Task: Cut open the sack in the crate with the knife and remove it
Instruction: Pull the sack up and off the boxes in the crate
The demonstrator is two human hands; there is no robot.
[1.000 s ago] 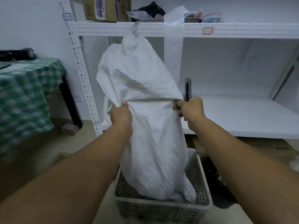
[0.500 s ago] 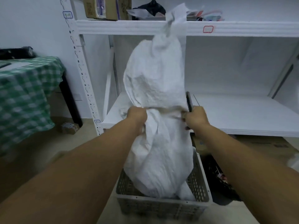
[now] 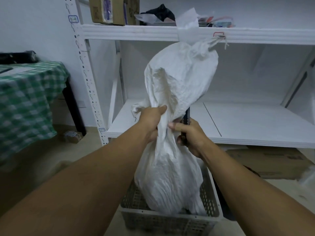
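The left grip [image 3: 151, 120] squeezes the crumpled white woven sack [image 3: 172, 176] at its waist; the right grip [image 3: 189, 135], touching it opposite, clasps the dark slim knife [image 3: 187, 116] upright. The sack stands tall, base inside the perforated grey plastic crate [image 3: 170, 220].

— What's the sack [image 3: 172, 176] made of?
— Woven white cloth, matt and crinkled. The crate [image 3: 170, 220] in front of the rack [image 3: 153, 32] is grey perforated plastic.
— And the rack itself?
— Smooth white-painted metal. There's a matt brown cardboard box [image 3: 109, 12] on its top shelf and soft checked cloth [image 3: 25, 103] to its left. The knife [image 3: 187, 116] looks dark and matt.
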